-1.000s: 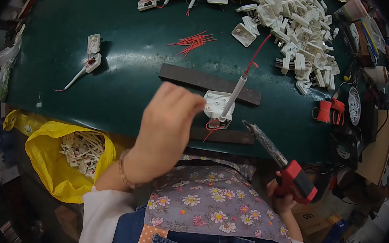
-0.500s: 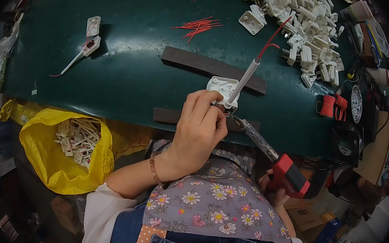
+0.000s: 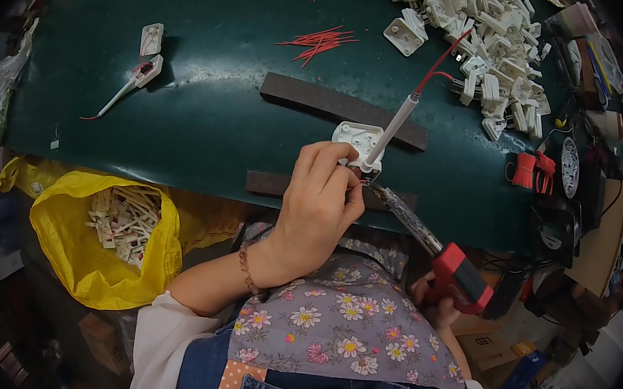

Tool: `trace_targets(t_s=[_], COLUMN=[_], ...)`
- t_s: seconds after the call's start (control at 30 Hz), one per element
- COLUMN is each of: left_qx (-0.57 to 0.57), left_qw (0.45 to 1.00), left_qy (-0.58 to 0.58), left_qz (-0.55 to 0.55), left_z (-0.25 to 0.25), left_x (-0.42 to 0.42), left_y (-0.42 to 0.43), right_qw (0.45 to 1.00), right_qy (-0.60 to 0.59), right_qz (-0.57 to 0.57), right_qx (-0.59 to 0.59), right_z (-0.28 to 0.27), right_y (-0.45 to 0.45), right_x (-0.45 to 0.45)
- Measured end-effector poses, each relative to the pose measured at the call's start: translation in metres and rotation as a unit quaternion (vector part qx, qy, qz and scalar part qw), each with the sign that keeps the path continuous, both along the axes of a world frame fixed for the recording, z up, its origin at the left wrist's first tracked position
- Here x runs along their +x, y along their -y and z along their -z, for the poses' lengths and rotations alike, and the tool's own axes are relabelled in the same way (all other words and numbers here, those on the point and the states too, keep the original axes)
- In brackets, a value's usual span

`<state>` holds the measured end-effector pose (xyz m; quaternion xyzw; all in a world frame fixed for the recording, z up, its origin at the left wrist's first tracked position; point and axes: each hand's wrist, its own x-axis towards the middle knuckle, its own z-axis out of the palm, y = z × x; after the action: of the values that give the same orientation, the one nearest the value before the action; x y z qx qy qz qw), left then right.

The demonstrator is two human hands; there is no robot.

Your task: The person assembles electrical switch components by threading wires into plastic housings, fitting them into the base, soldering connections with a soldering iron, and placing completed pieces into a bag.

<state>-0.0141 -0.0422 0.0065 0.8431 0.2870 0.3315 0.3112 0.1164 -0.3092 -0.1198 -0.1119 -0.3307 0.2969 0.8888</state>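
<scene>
My left hand (image 3: 317,207) is pinched at the lower left edge of a white plastic housing (image 3: 360,141); a thin red wire seems to be between the fingertips, partly hidden. A white tube (image 3: 393,131) with red wires out of its top leans up from the housing. Wrapped round the red handle of a soldering iron (image 3: 457,278) is my right hand (image 3: 437,304). The iron's dark tip meets the housing's lower edge, close to my left fingertips. Two dark bars (image 3: 340,109) lie on the green table (image 3: 220,120), above and below the housing.
White plug housings (image 3: 496,38) are heaped at the upper right. Cut red wires (image 3: 318,43) lie near the top middle, a wired piece (image 3: 141,76) at the left. A yellow bag (image 3: 78,253) of parts hangs below the table edge. Red wire bundles (image 3: 525,172) sit at the right.
My left hand has moved right and down onto the housing's lower edge and closed there. The iron has come left and up until its tip meets the housing. The whole view has shifted slightly.
</scene>
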Motion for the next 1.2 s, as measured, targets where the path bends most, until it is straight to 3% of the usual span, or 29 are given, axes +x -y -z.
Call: trace_targets(t_s=[0.03, 0.1, 0.37, 0.77, 1.03, 1.2], left_qx=[0.0, -0.001, -0.002, -0.001, 0.068, 0.098], left_qw=[1.0, 1.0, 1.0, 1.0, 0.979, 0.971], left_qy=[-0.001, -0.002, -0.005, -0.017, -0.151, -0.18], left_qz=[0.001, 0.003, 0.008, 0.014, 0.118, 0.126], left_z=[0.0, 0.0, -0.001, -0.001, -0.023, -0.034], left_x=[0.0, 0.0, 0.0, 0.0, -0.01, -0.012], left_y=[0.0, 0.0, -0.001, -0.001, -0.014, -0.017], right_qw=[0.956, 0.83, 0.809, 0.799, 0.805, 0.812], right_qy=[0.06, 0.116, 0.15, 0.204, 0.188, 0.177], right_qz=[-0.041, -0.078, -0.055, 0.005, 0.027, 0.028], right_qx=[-0.283, -0.54, -0.566, -0.565, -0.562, -0.555], right_z=[-0.037, -0.073, -0.122, -0.122, -0.122, -0.119], right_y=[0.012, 0.01, -0.024, -0.03, -0.032, -0.032], right_x=[0.008, 0.012, 0.017, 0.015, 0.018, 0.019])
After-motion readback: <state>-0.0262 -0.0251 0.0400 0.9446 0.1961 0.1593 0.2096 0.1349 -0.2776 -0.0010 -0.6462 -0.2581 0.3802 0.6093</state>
